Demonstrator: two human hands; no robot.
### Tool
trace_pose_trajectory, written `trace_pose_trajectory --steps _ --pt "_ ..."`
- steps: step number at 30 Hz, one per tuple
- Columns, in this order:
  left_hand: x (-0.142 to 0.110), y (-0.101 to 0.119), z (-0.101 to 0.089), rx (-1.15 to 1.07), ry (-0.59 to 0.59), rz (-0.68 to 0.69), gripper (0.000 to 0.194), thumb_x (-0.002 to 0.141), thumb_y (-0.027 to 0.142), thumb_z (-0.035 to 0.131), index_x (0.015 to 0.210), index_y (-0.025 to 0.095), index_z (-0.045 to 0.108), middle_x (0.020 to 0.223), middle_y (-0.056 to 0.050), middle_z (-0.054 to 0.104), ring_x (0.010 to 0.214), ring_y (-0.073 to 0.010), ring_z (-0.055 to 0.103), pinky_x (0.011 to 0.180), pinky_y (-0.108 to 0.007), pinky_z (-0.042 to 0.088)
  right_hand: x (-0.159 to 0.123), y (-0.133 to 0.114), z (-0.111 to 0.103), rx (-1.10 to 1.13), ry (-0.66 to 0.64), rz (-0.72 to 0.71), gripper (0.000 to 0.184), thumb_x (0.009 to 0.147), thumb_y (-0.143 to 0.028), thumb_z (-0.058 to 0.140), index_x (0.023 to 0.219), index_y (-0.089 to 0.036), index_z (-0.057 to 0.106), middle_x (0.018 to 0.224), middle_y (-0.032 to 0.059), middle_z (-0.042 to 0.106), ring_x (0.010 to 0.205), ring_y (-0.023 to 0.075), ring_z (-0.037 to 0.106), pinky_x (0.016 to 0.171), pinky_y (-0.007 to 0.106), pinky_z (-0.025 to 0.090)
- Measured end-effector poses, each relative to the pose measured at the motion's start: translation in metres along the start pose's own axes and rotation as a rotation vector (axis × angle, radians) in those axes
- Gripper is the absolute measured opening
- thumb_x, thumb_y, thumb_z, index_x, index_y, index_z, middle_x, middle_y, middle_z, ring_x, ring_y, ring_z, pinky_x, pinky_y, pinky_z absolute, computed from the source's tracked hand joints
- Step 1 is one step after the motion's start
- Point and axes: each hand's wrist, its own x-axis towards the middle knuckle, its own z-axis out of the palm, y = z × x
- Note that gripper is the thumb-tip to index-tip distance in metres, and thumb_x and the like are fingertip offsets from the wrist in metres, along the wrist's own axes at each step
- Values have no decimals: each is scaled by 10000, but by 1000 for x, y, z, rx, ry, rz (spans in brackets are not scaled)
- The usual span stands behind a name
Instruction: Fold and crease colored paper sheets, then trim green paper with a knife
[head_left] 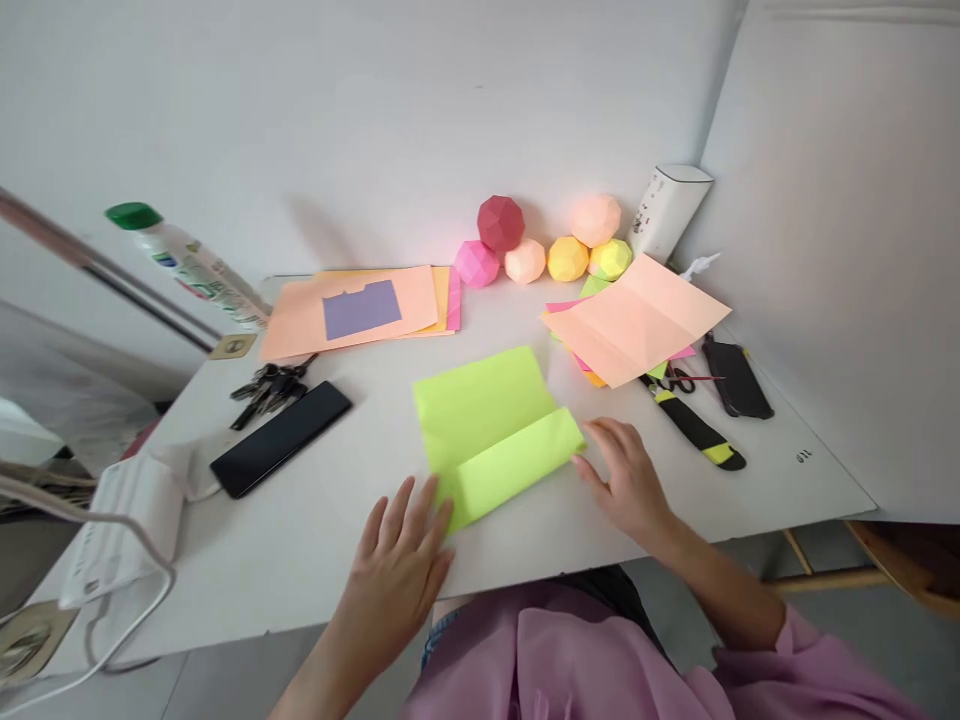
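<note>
A lime-green sheet of paper [487, 400] lies on the white table in front of me, its near part folded over into a loose flap [517, 465]. My left hand [401, 550] rests flat by the flap's lower left corner, fingers stretched out and touching the paper's edge. At the right end of the flap is my right hand [626, 480], thumb and forefinger apart on either side of the paper's corner. Whether those fingertips touch the paper is hard to see. Beyond that hand, a creased peach sheet [637, 320] lies on several coloured sheets.
Faceted paper balls [501, 223] are stacked against the wall. Peach and orange sheets [300, 320] lie at the back left, near a bottle [199, 270]. Keys [270, 390], a black phone [281, 440] and a white power strip [127, 525] sit left. A black-and-yellow cutter [697, 430] lies right.
</note>
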Motion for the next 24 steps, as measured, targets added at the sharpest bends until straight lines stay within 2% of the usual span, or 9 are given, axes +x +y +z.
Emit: trace_pose_trajectory --steps 2,5,6,8,11,14,19,22,24 --pt "-7 8 -4 31 52 93 441 932 366 421 1260 103 553 1429 -180 463 1346 -383 374 1015 -542 397 -20 -5 5 80 12 135 332 921 -308 521 1229 -186 503 1020 124 619 915 254 587 776 426 528" --pt "-6 13 -9 15 86 162 403 952 366 393 1141 83 608 1293 -199 578 1163 -327 566 930 -467 480 -37 -18 17 179 21 291 277 925 -312 520 1185 -217 517 794 41 614 741 202 586 666 353 529" --pt "-2 12 -10 7 89 173 377 957 353 388 1082 92 630 1227 -193 615 1097 -308 604 899 -447 502 -39 -21 20 184 34 307 267 924 -312 520 1173 -217 523 788 42 610 739 202 581 659 349 525" --pt "10 8 -11 -16 76 208 315 959 312 401 933 128 656 1055 -153 669 1015 -284 636 867 -429 529 -36 -26 24 174 65 297 281 920 -313 518 1179 -205 521 914 91 621 798 213 581 695 366 526" --pt "27 1 -10 -96 73 319 268 940 215 456 727 184 615 756 -54 623 992 -257 645 865 -409 545 -24 -25 24 207 60 250 345 922 -328 512 1237 -191 485 1117 148 594 826 205 581 739 369 527" --pt "36 -5 -8 -141 147 403 258 903 121 509 658 182 563 644 -14 534 966 -256 651 781 -374 561 -12 -23 23 265 21 250 346 934 -351 492 1237 -182 489 1012 104 629 723 166 569 678 315 517" --pt "44 -10 -4 -149 201 475 203 878 115 570 682 164 551 647 -9 531 853 -243 645 693 -354 524 -8 -21 30 160 -3 386 319 930 -369 482 1127 -136 578 720 27 612 633 156 568 596 275 469" --pt "55 -10 0 -85 175 510 49 889 162 580 889 139 623 699 -19 585 748 -196 620 602 -308 478 -13 -20 34 70 -69 409 252 914 -292 483 1075 -143 608 713 29 641 618 158 580 590 276 455" --pt "64 -9 4 -48 161 525 187 913 201 551 1059 107 620 745 -41 624 707 -179 602 541 -292 443 -17 -20 36 33 -100 399 211 902 -243 495 1044 -150 620 750 38 667 652 163 601 607 273 453"
